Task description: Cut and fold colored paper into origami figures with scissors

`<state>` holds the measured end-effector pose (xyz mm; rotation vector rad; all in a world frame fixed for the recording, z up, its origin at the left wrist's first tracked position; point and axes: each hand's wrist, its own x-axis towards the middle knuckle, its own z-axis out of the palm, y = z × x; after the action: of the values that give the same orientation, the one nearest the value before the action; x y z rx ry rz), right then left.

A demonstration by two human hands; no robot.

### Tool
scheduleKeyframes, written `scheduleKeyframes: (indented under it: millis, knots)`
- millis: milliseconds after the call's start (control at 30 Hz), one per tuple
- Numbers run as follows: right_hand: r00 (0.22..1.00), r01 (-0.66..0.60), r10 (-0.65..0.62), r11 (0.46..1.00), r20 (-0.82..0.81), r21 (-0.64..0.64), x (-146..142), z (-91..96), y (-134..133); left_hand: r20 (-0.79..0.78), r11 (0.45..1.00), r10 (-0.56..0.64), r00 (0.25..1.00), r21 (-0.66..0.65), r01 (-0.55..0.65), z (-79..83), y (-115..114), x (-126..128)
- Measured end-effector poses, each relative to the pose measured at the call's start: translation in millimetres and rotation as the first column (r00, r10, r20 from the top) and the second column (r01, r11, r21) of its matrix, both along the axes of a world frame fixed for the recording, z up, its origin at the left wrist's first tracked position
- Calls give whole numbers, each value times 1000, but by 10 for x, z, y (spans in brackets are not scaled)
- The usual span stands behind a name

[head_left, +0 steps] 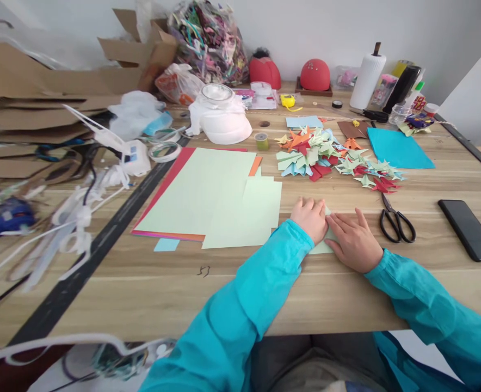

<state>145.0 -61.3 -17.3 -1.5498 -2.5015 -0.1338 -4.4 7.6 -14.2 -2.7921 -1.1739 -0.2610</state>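
A piece of light green paper (322, 247) lies on the table under both my hands, folded as far as I can see, and mostly covered by them. My left hand (309, 219) is closed over its far left part, fingers bent and held together. My right hand (355, 240) rests flat on its right side with the fingers spread and the thumb towards the left hand. Just beyond my hands is a pile of small folded paper pieces (312, 155) in green, red, orange and blue. Black-handled scissors (398, 222) lie to the right of my right hand.
Stacked light green sheets (199, 190) lie left of my hands. A phone (471, 228) rests at the right; turquoise paper (399, 148) lies behind the scissors. A spool (261, 141) stands behind the sheets. Cables and a blue glue gun (7, 218) clutter the left side.
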Motion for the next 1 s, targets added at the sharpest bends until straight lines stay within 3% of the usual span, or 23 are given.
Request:
scheduleKeyframes:
  millis: [367,733,933,1000]
  knots:
    - [998,26,-26,1000,51,-2,-82,28,183,53,999,39,998,10,-39,-96,241,-52]
    - [997,30,-38,992,64,125,-15,70,-296,96,999,44,994,-5,-44,-118,233,-64]
    - [997,78,-76,988,-22,135,53,151,-5,123,999,34,992,2,-35,-124,238,-70]
    - [1000,25,-26,997,13,76,40,127,146,126,999,39,991,1,-39,-129,237,-71]
